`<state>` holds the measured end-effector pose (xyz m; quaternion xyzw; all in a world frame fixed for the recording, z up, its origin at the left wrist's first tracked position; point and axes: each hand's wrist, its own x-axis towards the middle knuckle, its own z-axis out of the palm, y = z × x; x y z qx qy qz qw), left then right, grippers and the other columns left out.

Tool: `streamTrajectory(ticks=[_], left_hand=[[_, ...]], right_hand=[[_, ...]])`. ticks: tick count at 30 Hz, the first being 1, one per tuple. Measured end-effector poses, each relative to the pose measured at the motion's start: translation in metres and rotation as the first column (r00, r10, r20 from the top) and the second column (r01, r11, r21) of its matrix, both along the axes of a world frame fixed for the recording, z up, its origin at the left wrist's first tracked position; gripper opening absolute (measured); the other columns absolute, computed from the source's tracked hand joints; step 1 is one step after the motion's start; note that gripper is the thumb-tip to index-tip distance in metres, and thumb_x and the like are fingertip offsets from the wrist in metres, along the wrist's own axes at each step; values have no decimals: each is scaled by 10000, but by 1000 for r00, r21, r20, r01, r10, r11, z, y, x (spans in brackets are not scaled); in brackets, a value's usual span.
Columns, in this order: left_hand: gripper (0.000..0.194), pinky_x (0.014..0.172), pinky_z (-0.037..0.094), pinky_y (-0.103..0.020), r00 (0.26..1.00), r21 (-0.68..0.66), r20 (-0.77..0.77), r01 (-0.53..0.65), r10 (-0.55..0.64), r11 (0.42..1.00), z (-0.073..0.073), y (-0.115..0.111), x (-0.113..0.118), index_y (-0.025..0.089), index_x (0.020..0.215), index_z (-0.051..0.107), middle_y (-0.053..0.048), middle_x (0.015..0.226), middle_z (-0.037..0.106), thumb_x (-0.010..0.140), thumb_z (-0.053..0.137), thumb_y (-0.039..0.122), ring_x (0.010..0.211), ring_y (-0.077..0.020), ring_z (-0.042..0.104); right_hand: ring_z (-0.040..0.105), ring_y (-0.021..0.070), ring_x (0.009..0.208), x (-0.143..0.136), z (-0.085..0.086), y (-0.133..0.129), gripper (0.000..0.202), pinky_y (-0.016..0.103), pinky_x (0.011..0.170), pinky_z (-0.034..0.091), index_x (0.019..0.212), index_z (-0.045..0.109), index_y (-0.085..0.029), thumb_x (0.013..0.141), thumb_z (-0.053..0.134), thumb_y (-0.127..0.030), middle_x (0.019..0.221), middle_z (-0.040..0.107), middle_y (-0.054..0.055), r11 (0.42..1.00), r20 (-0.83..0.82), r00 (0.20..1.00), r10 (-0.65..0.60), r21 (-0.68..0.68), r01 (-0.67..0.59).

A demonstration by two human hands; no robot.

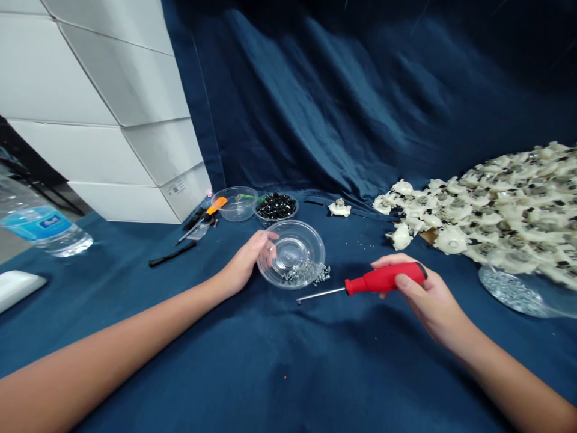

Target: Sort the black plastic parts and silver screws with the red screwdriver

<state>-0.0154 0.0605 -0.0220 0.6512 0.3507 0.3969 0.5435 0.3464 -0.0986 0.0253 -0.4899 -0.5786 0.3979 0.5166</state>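
Note:
My left hand (250, 258) grips the left rim of a clear round plastic bowl (291, 252), its fingers seen through the wall. The bowl looks tilted, with small silver screws (304, 273) gathered at its lower right and some lying by its rim on the cloth. In my right hand (419, 291) is a red-handled screwdriver (383, 278). Its metal shaft points left, and the tip is just below the bowl, with what looks like a small screw at the end.
Behind the bowl stand a bowl of black parts (276, 206), an empty clear bowl (235, 204) and one cream part (339, 208). An orange-handled tool (215, 207), white boxes (85, 150) and a bottle (47, 225) are left. Cream parts (509, 210) and a screw tray (514, 291) lie right.

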Motion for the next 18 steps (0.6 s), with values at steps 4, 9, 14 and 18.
streamTrajectory(ticks=[4,9,14,18], left_hand=[[535,599,490,-289,1000,-1,4,2,-2,1000,0,0,0,206,1256,615,-35,875,698,1067,461,683,704,-182,639],[522,596,489,-286,1000,2,12,3,-3,1000,0,0,0,212,1253,617,-34,875,696,1066,471,677,699,-180,637],[527,589,491,-289,1000,-3,8,2,-2,1000,-1,0,0,219,1248,618,-32,874,698,1055,479,690,693,-183,637],[530,593,490,-289,1000,2,7,3,-3,1000,-2,1,-1,219,1258,616,-30,875,699,1057,477,690,701,-183,637]], right_hand=[[698,218,764,-2,2,1,338,331,735,600,1177,786,-255,987,733,-530,1033,777,62,998,28,999,17,-59,-15],[694,235,752,-3,9,-1,372,358,741,597,1172,765,-228,1031,646,-551,890,776,75,998,-166,985,37,-50,-46],[728,264,767,0,8,0,410,401,729,608,1229,741,-264,1051,584,-598,914,803,86,1000,-222,975,27,15,-24],[745,269,800,0,4,-2,355,412,770,613,1242,743,-282,991,728,-533,964,799,76,988,-165,981,-104,95,121]])
